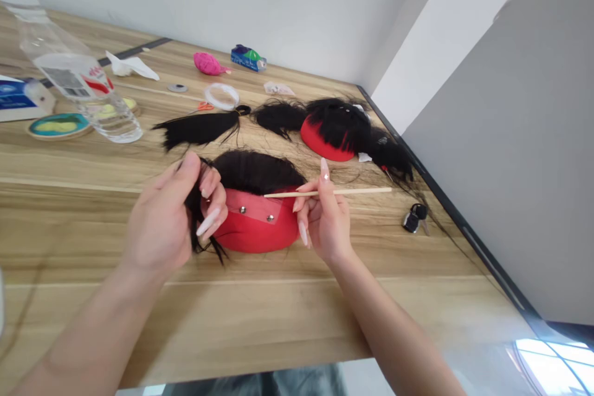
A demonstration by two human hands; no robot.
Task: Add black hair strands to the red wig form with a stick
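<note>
A red dome-shaped form [257, 238] rests on the wooden table, with black hair [255, 170] along its far side. Pins with round silver heads [270, 218] hold a clear strip [255, 207] on its surface. At the form's left side, my left hand [169, 216] is closed on a lock of black hair [195, 201], whose ends hang below the fingers. My right hand [327, 213] pinches a thin pale wooden stick [364, 190] at the form's right; the stick's left tip lies over the clear strip's upper edge.
Behind are a hair bundle [199, 130], a second red form [320, 139] with black hair, a tape roll [221, 96] and pink yarn [207, 63]. A water bottle [77, 71] stands left; keys [414, 218] lie right. A wall [232, 0] borders the table [260, 309].
</note>
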